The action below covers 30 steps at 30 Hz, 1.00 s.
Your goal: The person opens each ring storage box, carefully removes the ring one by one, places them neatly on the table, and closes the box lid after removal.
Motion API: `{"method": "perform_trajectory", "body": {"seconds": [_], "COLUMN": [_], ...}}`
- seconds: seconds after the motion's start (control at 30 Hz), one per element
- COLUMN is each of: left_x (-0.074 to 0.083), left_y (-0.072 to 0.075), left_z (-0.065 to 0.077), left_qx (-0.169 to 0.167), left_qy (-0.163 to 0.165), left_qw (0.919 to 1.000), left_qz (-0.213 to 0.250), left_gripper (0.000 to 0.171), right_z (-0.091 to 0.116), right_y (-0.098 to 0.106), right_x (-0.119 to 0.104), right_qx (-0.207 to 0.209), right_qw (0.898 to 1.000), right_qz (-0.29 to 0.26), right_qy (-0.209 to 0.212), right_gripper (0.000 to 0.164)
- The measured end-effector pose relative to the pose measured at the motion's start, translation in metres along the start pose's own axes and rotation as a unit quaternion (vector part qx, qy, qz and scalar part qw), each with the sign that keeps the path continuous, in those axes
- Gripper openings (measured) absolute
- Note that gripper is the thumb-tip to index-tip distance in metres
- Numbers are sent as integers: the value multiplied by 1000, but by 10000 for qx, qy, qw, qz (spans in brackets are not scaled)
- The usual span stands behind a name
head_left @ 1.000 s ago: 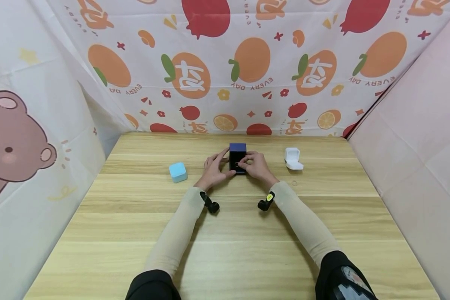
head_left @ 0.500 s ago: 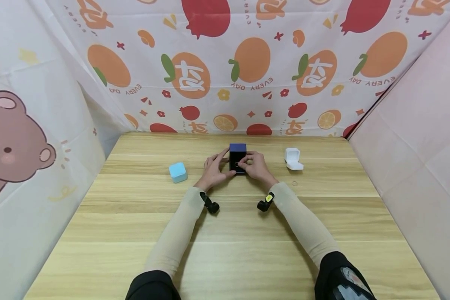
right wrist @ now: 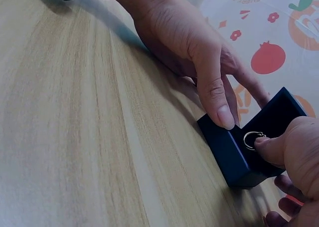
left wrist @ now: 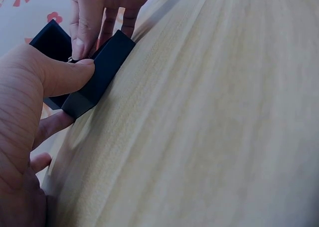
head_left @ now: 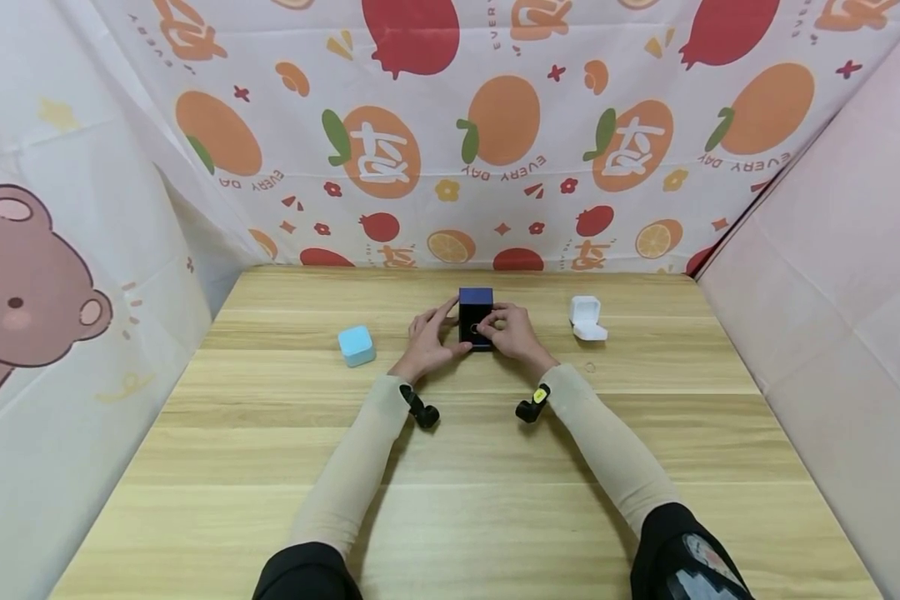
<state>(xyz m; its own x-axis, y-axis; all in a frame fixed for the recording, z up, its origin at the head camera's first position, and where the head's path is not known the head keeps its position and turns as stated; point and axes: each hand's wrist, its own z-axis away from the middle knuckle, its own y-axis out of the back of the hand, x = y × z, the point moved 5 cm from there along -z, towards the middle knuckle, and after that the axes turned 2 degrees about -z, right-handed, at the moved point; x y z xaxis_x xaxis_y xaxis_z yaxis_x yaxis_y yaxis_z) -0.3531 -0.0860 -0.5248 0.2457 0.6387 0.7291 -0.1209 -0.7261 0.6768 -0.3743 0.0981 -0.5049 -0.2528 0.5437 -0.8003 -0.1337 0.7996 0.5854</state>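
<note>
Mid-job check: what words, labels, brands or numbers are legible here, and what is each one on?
"EVERY DAY": on the patterned cloth behind the table, repeated, upside down in the head view.
Large characters, same cloth: upside down, too stylised to read surely.
Print on the right black sleeve: too unclear to read.
Dark box, light-blue box, white box: no lettering visible.

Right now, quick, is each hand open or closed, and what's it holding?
Left hand: closed, holding the open dark blue box.
Right hand: closed, pinching the ring in that box.
</note>
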Motion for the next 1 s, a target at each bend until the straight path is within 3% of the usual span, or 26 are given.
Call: {"method": "perform_trajectory", "body": {"seconds": [1.0], "left_x": [-1], "left_y": [1], "left_z": [0], "left_qx": [-6], "left_qy": [1], "left_qw": [10000], "left_qz": [-16], "left_gripper": [92], "right_z": [-2], "right_y": [1], "right_x": [-1], "right_qx": [88], "right_qw": [9999], "right_qz": [-71], "right_qy": [-69], "right_gripper": [18]}}
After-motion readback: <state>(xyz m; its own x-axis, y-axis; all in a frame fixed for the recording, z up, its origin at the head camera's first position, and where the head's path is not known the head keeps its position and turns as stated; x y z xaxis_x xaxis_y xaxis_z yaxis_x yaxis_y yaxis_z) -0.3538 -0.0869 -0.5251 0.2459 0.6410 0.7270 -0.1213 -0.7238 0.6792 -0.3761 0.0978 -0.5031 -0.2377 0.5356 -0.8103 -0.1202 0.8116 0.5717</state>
